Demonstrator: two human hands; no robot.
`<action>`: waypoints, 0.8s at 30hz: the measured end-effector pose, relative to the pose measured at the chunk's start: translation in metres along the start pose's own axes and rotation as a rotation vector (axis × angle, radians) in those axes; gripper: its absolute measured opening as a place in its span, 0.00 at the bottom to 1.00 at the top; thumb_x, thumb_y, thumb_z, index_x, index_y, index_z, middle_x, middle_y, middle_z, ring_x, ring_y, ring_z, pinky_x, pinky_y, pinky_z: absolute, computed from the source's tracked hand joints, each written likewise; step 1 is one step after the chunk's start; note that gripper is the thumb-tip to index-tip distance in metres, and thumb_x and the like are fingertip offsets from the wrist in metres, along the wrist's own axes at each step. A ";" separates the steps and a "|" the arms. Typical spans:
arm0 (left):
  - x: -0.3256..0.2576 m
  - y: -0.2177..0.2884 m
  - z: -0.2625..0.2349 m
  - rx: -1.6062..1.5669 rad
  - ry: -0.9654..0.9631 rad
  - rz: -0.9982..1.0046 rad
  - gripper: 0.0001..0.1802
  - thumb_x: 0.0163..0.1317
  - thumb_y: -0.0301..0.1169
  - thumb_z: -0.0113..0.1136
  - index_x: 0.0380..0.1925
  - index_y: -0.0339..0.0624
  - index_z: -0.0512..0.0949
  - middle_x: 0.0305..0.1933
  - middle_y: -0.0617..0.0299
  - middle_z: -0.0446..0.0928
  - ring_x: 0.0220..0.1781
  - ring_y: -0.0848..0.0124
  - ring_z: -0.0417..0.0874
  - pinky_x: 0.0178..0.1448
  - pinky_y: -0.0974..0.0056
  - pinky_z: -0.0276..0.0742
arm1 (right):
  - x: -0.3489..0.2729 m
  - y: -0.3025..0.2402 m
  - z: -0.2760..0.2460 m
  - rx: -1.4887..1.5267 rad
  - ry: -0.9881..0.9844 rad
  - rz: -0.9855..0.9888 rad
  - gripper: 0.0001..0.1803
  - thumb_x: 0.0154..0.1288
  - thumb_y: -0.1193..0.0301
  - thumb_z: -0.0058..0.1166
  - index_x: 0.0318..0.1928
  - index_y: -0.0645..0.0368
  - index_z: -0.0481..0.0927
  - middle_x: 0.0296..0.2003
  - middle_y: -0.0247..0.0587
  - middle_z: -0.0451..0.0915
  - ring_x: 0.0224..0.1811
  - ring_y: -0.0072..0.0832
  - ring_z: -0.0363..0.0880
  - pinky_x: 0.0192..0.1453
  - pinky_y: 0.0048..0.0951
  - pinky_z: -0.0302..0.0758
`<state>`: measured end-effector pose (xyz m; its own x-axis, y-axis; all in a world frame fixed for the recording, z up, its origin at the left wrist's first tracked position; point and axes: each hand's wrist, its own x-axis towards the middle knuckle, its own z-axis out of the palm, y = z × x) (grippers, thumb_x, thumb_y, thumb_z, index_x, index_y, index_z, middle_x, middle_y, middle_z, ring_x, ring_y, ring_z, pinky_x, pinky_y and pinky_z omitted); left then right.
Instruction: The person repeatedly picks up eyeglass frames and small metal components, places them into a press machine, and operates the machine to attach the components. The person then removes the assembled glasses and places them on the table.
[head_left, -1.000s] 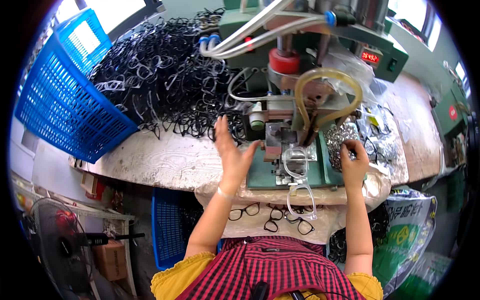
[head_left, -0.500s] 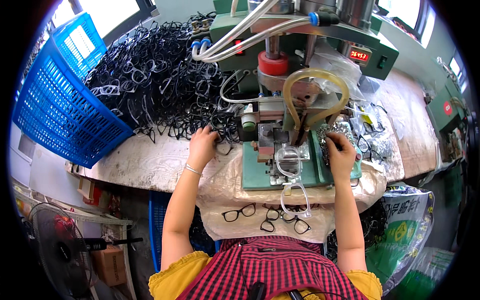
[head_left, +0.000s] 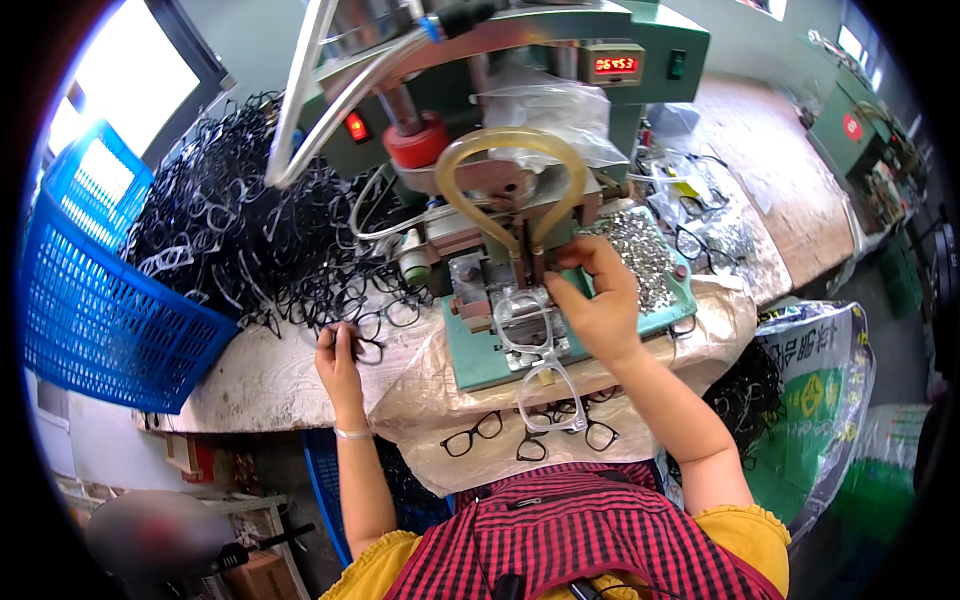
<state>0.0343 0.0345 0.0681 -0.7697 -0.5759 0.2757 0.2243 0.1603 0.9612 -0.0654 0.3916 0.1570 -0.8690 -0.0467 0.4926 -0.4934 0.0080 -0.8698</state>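
A clear eyeglass frame (head_left: 551,397) sits at the press machine (head_left: 487,352), one lens ring under the tool and the other hanging over the front edge. Thumb and forefinger of my right hand (head_left: 606,305) come together beside the tool, right of the clear frame; whatever they pinch is hidden or too small to make out. A shallow tray beyond it bears many small shiny metal pieces (head_left: 642,262). At the left, my left hand (head_left: 342,372) pinches a black eyeglass frame (head_left: 370,350) at the edge of the pile.
A large heap of black eyeglass frames (head_left: 225,220) spills from a tipped blue basket (head_left: 95,310). Several black frames (head_left: 473,435) lie on the brown sheet before me. Clear hoses (head_left: 455,150) loop over the machine. A fan stands lower left, a green-and-white sack (head_left: 815,400) at right.
My right hand has gone from the metal pieces to the tool by the clear frame. My left hand has drawn back toward me with a black frame. The view has shifted.
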 end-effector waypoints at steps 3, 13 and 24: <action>-0.027 0.030 0.047 -0.246 0.021 -0.115 0.12 0.78 0.37 0.46 0.36 0.44 0.71 0.32 0.58 0.79 0.23 0.75 0.75 0.26 0.72 0.68 | -0.006 0.005 0.008 0.112 0.045 0.055 0.20 0.56 0.81 0.63 0.50 0.65 0.77 0.41 0.37 0.82 0.44 0.23 0.81 0.53 0.24 0.75; -0.026 0.214 0.163 -0.137 -0.192 0.445 0.10 0.76 0.32 0.36 0.43 0.37 0.63 0.31 0.41 0.81 0.25 0.67 0.79 0.34 0.66 0.78 | -0.006 -0.035 0.015 0.296 -0.022 0.228 0.28 0.58 0.78 0.62 0.60 0.64 0.71 0.43 0.40 0.83 0.49 0.25 0.81 0.60 0.28 0.72; -0.087 0.157 0.189 -0.647 -0.819 -0.901 0.12 0.74 0.40 0.44 0.36 0.44 0.68 0.26 0.39 0.80 0.17 0.68 0.75 0.20 0.70 0.70 | -0.008 0.073 -0.085 -0.980 0.018 -0.078 0.11 0.51 0.69 0.69 0.38 0.52 0.87 0.57 0.57 0.77 0.67 0.52 0.69 0.69 0.47 0.67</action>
<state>0.0233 0.2613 0.1961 -0.8742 0.3872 -0.2929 -0.4726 -0.5407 0.6959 -0.0978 0.4769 0.0927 -0.8292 -0.0675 0.5549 -0.3544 0.8311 -0.4285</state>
